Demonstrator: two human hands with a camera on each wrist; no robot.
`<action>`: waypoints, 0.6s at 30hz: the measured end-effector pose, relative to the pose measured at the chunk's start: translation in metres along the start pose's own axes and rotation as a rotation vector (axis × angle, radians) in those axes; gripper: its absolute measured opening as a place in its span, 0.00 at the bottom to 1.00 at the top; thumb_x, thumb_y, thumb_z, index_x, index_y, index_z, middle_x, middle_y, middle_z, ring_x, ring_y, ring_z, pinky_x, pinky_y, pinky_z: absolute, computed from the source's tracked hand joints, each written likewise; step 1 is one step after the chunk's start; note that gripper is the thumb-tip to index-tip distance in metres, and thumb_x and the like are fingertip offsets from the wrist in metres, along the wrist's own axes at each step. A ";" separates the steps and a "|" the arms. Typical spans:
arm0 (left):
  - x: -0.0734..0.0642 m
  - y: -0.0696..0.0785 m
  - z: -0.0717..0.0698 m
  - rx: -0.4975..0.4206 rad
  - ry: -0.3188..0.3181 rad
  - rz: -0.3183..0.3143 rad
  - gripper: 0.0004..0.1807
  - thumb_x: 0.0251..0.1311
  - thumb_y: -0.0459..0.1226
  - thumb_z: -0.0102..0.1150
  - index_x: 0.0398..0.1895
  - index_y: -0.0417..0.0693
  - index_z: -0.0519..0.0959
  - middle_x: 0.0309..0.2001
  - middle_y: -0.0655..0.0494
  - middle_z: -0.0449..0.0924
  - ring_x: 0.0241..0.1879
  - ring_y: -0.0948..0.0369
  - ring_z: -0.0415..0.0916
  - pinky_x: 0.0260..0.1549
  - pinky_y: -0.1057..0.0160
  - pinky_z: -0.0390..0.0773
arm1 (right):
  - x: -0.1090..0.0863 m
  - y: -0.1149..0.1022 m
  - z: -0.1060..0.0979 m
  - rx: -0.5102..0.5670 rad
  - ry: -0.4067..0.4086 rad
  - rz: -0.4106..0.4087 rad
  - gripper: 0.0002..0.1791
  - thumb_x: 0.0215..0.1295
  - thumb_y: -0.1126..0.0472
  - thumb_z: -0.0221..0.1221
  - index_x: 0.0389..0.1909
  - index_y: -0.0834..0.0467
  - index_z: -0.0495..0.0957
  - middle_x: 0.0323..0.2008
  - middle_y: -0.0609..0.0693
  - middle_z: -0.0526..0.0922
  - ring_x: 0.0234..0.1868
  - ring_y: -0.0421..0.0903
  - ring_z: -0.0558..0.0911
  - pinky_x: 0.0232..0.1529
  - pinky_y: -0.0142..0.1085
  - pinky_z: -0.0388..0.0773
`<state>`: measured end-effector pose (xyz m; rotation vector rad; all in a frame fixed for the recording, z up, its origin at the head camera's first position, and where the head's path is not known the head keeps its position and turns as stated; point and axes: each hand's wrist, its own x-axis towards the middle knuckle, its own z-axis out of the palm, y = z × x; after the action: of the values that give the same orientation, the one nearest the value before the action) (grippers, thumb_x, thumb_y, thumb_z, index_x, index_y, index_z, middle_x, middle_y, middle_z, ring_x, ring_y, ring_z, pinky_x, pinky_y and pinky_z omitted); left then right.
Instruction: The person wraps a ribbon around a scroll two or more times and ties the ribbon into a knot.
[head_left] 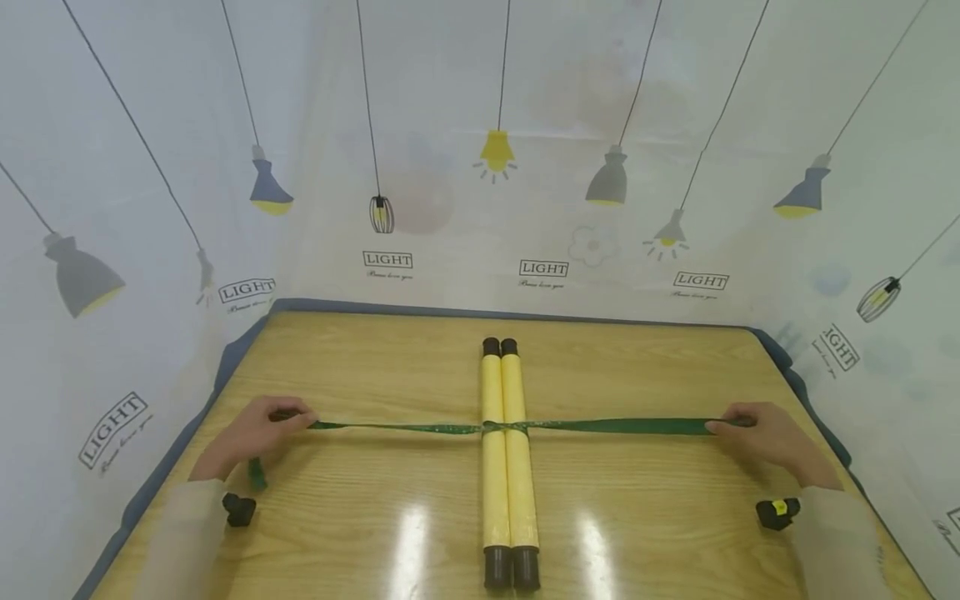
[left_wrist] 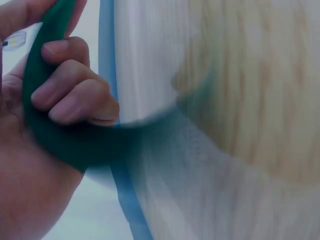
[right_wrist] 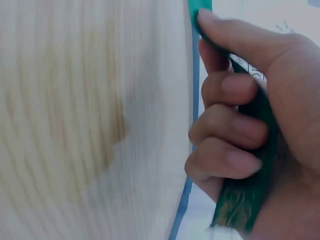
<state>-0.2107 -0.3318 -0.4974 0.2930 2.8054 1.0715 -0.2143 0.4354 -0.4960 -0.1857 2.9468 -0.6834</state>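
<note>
Wood-grained and blue-edged, the surface (head_left: 360,358) sits between white, lamp-printed walls (head_left: 442,92). Two yellow rods (head_left: 495,492) lie side by side on it, green ribbon (head_left: 622,426) across their middle, left fingers (left_wrist: 82,102) and right fingers (right_wrist: 220,124) pinching it on either side.

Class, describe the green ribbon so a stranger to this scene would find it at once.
On the wooden table, look for two yellow rods with dark end caps, lying side by side. The green ribbon crosses them and stretches out to both sides. Unlike the thick, round rods, it is a thin green strip.
</note>
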 end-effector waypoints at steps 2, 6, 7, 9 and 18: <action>-0.002 -0.003 -0.001 0.022 0.015 0.009 0.06 0.70 0.43 0.64 0.42 0.57 0.87 0.46 0.55 0.86 0.44 0.62 0.78 0.47 0.58 0.77 | -0.001 0.005 -0.003 -0.027 0.023 0.007 0.18 0.71 0.42 0.62 0.35 0.54 0.84 0.38 0.51 0.86 0.37 0.46 0.78 0.39 0.41 0.75; -0.002 -0.005 0.003 0.078 0.030 0.054 0.03 0.64 0.38 0.68 0.39 0.56 0.86 0.42 0.57 0.86 0.43 0.60 0.79 0.47 0.55 0.78 | -0.005 0.012 -0.004 -0.045 0.056 0.027 0.18 0.70 0.46 0.64 0.40 0.58 0.84 0.40 0.57 0.87 0.41 0.55 0.83 0.43 0.49 0.78; -0.002 -0.004 0.005 0.092 0.031 0.065 0.04 0.64 0.38 0.69 0.40 0.55 0.86 0.43 0.56 0.87 0.44 0.59 0.80 0.47 0.53 0.79 | -0.006 0.014 -0.004 -0.051 0.066 0.028 0.19 0.70 0.46 0.64 0.42 0.60 0.84 0.42 0.59 0.87 0.44 0.59 0.83 0.45 0.52 0.79; 0.000 -0.001 0.009 0.128 0.042 0.088 0.06 0.62 0.36 0.70 0.41 0.51 0.86 0.43 0.53 0.86 0.45 0.55 0.81 0.48 0.48 0.80 | -0.006 0.016 -0.003 -0.050 0.086 0.020 0.21 0.70 0.49 0.65 0.48 0.64 0.82 0.45 0.66 0.86 0.48 0.66 0.82 0.48 0.58 0.78; 0.012 0.044 0.038 0.236 0.137 0.045 0.09 0.64 0.41 0.69 0.41 0.45 0.85 0.44 0.44 0.80 0.48 0.45 0.73 0.48 0.42 0.75 | -0.003 0.004 -0.007 -0.092 0.182 0.007 0.25 0.71 0.53 0.62 0.55 0.71 0.77 0.57 0.80 0.75 0.57 0.78 0.72 0.57 0.68 0.66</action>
<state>-0.2095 -0.2727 -0.4965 0.3179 3.0662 0.7952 -0.2127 0.4423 -0.4913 -0.1270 3.1540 -0.5934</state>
